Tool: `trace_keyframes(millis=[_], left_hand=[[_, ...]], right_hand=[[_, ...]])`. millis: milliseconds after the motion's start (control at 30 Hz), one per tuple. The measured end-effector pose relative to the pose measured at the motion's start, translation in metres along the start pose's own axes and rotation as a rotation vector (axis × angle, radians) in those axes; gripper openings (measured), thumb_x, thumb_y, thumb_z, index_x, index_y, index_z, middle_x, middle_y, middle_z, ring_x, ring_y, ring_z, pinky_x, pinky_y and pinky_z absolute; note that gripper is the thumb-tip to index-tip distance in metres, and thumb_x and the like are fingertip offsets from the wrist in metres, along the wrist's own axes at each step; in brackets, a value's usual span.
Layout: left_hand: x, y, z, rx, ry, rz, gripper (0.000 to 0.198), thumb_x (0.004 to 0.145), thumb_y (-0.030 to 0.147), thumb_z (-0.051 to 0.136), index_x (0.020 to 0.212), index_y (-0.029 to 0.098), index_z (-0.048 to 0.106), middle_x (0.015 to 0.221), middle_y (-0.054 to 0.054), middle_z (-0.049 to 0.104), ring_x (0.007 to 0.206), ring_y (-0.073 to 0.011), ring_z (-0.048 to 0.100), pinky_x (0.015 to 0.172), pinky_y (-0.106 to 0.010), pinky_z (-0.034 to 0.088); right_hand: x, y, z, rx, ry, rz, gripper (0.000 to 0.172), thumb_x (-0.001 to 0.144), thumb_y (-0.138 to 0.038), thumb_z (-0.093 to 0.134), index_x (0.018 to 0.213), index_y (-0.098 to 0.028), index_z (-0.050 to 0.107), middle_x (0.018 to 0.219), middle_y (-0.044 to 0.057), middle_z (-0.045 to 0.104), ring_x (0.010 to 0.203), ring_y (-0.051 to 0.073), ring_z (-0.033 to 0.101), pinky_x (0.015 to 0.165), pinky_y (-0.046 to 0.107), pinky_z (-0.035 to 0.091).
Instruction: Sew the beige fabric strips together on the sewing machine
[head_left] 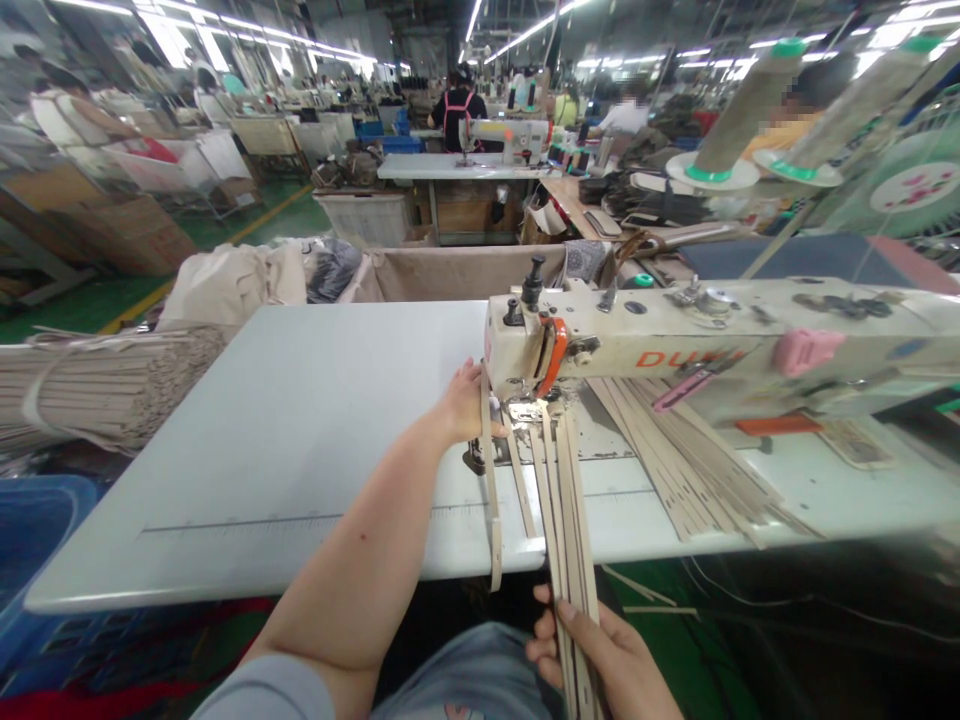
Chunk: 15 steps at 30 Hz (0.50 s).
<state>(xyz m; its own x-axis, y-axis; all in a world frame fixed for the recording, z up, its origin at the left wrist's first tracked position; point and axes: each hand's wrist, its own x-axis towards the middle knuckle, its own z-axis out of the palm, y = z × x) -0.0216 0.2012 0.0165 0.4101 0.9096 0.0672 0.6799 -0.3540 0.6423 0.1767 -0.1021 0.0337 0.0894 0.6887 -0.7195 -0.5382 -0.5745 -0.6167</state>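
My right hand [592, 640] is closed around a bundle of long, narrow beige strips [568, 500], which run from under the sewing machine's needle area past the table's front edge. At the left of the machine head, my left hand [463, 400] has its thumb and fingers around a single beige strip [490, 500] that hangs down over the front edge. Some of its fingertips are hidden by the machine and strip. The white sewing machine [615, 335] carries an orange guard. Between the hands, a short strip [519, 480] lies on the table.
More strips [690, 470] fan out beneath the machine arm. The white table [315, 420] bears a ruler line. At the left stand a tied strip bundle [112, 385] and a blue basket [45, 540]. Thread cones [750, 110] rise at the right. Co-workers sit farther back.
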Motion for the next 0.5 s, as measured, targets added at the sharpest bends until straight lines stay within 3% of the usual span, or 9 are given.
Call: trace_keyframes(millis=[100,300,500], left_hand=[[0.0012,0.0017,-0.0006,0.042,-0.02,0.025,0.082,0.053,0.033,0.109,0.13,0.021,0.081,0.162,-0.017,0.066,0.159,-0.0528,0.053,0.137,-0.071,0.042],[0.002,0.0017,-0.001,0.088,-0.042,0.049,0.081,0.058,0.036,0.106,0.134,0.022,0.08,0.162,-0.017,0.067,0.162,-0.0505,0.05,0.138,-0.071,0.039],[0.0023,-0.0017,0.0011,0.05,-0.004,0.041,0.096,0.052,0.034,0.107,0.142,0.025,0.077,0.165,-0.017,0.064,0.16,-0.0489,0.052,0.138,-0.069,0.041]], right_hand=[[-0.001,0.0017,-0.0005,-0.013,-0.003,-0.007,0.066,0.053,-0.062,0.117,0.092,-0.015,0.092,0.065,0.003,0.081,0.065,0.018,0.082,0.061,0.021,0.062],[-0.0017,0.0012,0.0001,-0.052,-0.015,-0.054,0.065,0.06,-0.066,0.113,0.089,-0.015,0.087,0.062,0.004,0.081,0.064,0.021,0.081,0.057,0.022,0.058],[-0.003,0.0004,0.0003,-0.077,0.003,-0.072,0.068,0.058,-0.069,0.113,0.088,-0.015,0.085,0.064,0.006,0.082,0.065,0.021,0.081,0.059,0.022,0.058]])
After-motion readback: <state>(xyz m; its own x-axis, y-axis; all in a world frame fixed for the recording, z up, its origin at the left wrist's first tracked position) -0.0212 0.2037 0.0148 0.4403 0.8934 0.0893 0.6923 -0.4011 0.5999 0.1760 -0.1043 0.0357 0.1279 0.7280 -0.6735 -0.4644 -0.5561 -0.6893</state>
